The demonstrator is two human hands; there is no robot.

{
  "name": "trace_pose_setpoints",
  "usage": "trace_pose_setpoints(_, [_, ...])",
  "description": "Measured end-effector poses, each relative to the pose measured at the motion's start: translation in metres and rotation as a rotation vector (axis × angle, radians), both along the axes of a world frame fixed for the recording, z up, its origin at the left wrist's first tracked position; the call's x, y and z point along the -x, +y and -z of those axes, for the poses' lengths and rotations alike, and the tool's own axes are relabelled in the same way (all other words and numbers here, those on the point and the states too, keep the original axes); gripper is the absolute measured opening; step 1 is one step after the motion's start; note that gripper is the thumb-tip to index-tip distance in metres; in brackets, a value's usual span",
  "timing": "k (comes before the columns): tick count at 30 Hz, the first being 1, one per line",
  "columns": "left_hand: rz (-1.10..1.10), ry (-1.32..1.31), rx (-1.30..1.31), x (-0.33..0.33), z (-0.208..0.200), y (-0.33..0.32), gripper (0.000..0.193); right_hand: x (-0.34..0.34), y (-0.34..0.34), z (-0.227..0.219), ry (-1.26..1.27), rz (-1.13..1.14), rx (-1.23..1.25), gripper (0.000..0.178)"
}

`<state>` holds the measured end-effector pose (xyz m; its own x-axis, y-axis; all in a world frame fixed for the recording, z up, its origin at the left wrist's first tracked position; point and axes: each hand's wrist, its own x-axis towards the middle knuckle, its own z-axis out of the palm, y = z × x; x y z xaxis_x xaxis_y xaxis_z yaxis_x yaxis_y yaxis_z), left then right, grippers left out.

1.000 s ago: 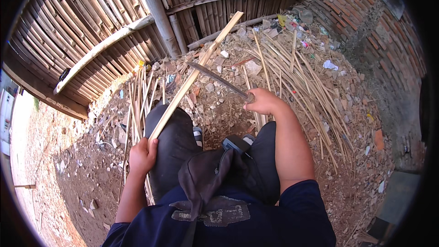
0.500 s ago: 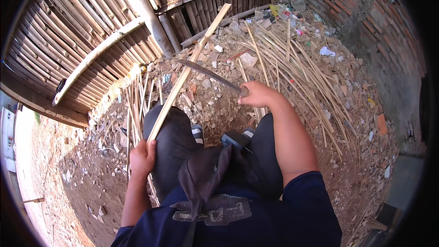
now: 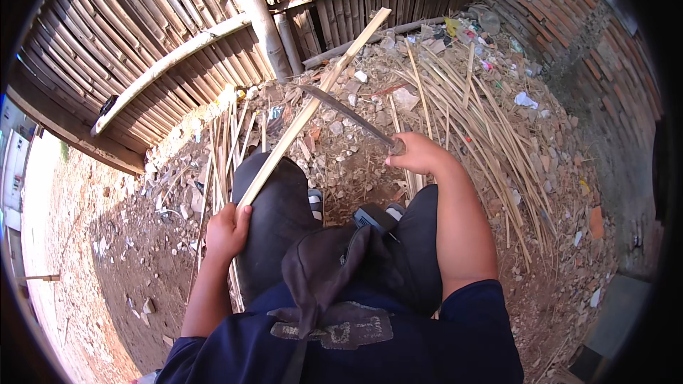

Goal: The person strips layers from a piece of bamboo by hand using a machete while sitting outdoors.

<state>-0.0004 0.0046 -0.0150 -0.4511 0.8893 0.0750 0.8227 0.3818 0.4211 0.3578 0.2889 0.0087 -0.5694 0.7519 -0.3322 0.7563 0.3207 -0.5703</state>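
Note:
My left hand (image 3: 228, 231) grips the lower end of a long, pale bamboo strip (image 3: 288, 137) beside my left knee. The strip slants up and away to the right across my thigh. In my right hand (image 3: 420, 153) is the handle of a machete (image 3: 356, 118) with a dark, slightly curved blade. Its blade points to the upper left, and the tip end meets or crosses the strip in its upper half. Whether the edge is cutting into the strip cannot be made out.
Many split bamboo strips (image 3: 491, 135) lie on the rubble to the right, with another bundle (image 3: 226, 135) by my left leg. A bamboo wall (image 3: 178, 35) with a thick post (image 3: 267, 28) stands ahead, and a brick wall (image 3: 555, 11) at right. Stones and litter cover the ground.
The whole view has shifted slightly, so most things appear farther right. Both hands keep their holds, and the blade still lies at the strip, with little visible difference between them.

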Motion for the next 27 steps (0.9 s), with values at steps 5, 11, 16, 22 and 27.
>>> trace_pose_setpoints(5, [-0.008, -0.023, 0.001, 0.0, -0.001, -0.001, 0.053, 0.0, 0.001, 0.004, 0.012, 0.003, 0.015, 0.067])
trace_pose_setpoints(11, [-0.003, -0.029, -0.003, 0.001, 0.001, -0.001, 0.053, -0.001, 0.005, 0.01, 0.028, -0.016, 0.051, 0.065])
trace_pose_setpoints(16, [-0.012, -0.04, 0.011, 0.001, 0.0, -0.001, 0.054, -0.001, 0.005, 0.006, 0.033, -0.032, 0.086, 0.065])
trace_pose_setpoints(22, [-0.017, -0.03, 0.004, 0.0, -0.001, -0.002, 0.053, -0.011, 0.007, 0.005, 0.065, 0.047, 0.043, 0.039])
trace_pose_setpoints(27, [-0.002, -0.024, -0.022, -0.002, -0.001, 0.001, 0.052, -0.016, 0.01, -0.01, -0.028, 0.04, 0.049, 0.067])
